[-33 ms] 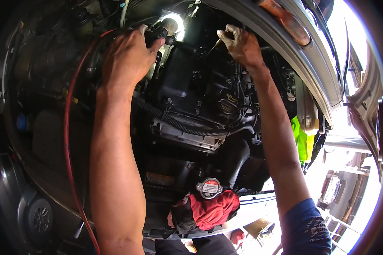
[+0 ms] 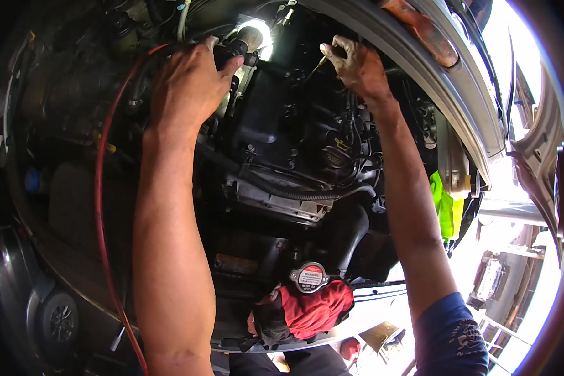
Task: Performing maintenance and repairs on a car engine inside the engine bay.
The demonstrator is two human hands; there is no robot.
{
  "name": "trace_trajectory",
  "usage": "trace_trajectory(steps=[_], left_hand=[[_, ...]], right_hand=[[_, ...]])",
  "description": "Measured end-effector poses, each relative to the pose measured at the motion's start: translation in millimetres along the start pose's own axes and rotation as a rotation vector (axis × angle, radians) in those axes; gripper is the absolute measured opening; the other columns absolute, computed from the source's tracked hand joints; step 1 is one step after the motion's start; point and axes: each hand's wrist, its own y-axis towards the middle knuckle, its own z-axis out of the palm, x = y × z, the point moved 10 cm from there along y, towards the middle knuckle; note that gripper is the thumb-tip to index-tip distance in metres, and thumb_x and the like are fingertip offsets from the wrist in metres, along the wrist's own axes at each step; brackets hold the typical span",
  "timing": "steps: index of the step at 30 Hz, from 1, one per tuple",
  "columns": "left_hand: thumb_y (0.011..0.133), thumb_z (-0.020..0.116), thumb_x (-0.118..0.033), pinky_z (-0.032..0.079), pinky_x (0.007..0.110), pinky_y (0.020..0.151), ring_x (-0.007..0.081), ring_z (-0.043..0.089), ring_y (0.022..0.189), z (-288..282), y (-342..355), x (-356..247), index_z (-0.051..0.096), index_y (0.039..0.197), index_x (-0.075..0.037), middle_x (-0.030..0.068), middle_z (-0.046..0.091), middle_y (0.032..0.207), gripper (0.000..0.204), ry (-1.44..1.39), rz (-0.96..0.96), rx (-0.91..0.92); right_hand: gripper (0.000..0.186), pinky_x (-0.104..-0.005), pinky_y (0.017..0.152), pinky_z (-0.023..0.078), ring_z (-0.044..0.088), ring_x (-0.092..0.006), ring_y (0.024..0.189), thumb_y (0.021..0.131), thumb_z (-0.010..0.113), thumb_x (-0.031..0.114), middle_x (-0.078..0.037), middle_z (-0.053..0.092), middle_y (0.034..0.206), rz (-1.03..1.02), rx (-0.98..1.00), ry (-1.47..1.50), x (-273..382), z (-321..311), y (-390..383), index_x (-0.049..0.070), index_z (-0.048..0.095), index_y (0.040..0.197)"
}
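At the far left of the engine, my left hand (image 2: 191, 81) is closed around a dark, cylindrical flashlight (image 2: 237, 49); a bright glow surrounds its far end. Part of its body is hidden by my fingers. To the right, my right hand (image 2: 357, 66) pinches a thin, pale rod (image 2: 321, 62) between thumb and fingertips, over the far side of the engine. Its lower end is lost in shadow. Between my forearms lies the black engine cover (image 2: 257, 119), with an oil filler cap (image 2: 337, 156) on its near right part.
A red hose (image 2: 100, 188) curves along the left. Nearer me are a ribbed black conduit (image 2: 282, 188), a metal radiator cap (image 2: 309, 277) and a bunched red cloth (image 2: 316, 308). A yellow-green reservoir (image 2: 445, 210) stands at right, below the curved body edge (image 2: 464, 106).
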Motion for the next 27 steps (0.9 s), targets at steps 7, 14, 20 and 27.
trace_trajectory(steps=[7, 14, 20, 27], left_hand=[[0.094, 0.060, -0.049, 0.045, 0.044, 0.103, 0.0331, 0.058, 0.121, 4.9, 1.0, 3.3, 0.058, 0.132, -0.004, 0.0146, 0.066, 0.123, 0.059, -0.003, -0.002, 0.018], [0.093, 0.060, -0.050, 0.046, 0.046, 0.101, 0.0349, 0.058, 0.119, -0.6, 1.8, -0.1, 0.059, 0.132, -0.006, 0.0154, 0.068, 0.120, 0.058, 0.031, 0.043, -0.052], [0.090, 0.061, -0.055, 0.045, 0.046, 0.102, 0.0401, 0.058, 0.119, -9.4, -0.5, -12.1, 0.060, 0.130, -0.008, 0.0176, 0.065, 0.124, 0.062, 0.018, 0.127, -0.058], [0.095, 0.057, -0.045, 0.039, 0.043, 0.110, 0.0351, 0.050, 0.131, -9.4, -10.2, -6.5, 0.053, 0.136, -0.001, 0.0219, 0.057, 0.136, 0.060, -0.017, -0.041, 0.039]], right_hand=[[0.025, -0.0335, 0.054, 0.046, 0.059, -0.0144, 0.054, 0.098, 0.061, 0.027, -0.007, 0.060, 0.063, -0.052, 0.177, 0.290, -5.9, 13.4, -2.9, 0.003, 0.064, 0.090], [0.039, -0.0376, 0.049, 0.045, 0.055, -0.0250, 0.045, 0.094, 0.064, 0.043, -0.010, 0.053, 0.051, -0.436, -0.226, -0.322, 20.7, -9.6, -3.0, 0.006, 0.063, 0.080], [0.017, -0.0370, 0.072, 0.051, 0.065, -0.0266, 0.077, 0.099, 0.059, 0.028, -0.013, 0.065, 0.084, -0.243, 0.080, 0.265, -3.5, 4.6, -1.2, 0.011, 0.062, 0.102], [0.030, -0.0413, 0.066, 0.047, 0.061, -0.0281, 0.067, 0.089, 0.070, 0.032, -0.015, 0.061, 0.071, -0.143, -0.022, -0.172, 5.7, -20.0, -5.0, 0.004, 0.065, 0.078]])
